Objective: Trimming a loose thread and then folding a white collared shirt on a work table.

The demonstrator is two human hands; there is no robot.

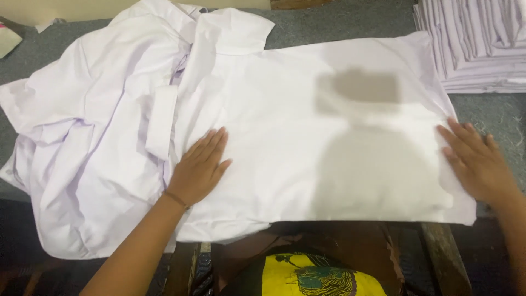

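A white shirt [307,126] lies spread flat across the grey table [329,24], its collar at the upper left and its hem toward the right. My left hand [200,167] presses palm down on the shirt near its left part, fingers together and pointing up. My right hand [475,159] lies flat on the shirt's right edge, fingers spread slightly. Neither hand grips the cloth.
More loose white garments [82,137] lie bunched at the left, hanging over the table's front edge. A stack of folded white shirts [476,44] sits at the back right. A shadow falls across the shirt's right half. A wooden frame shows below the table.
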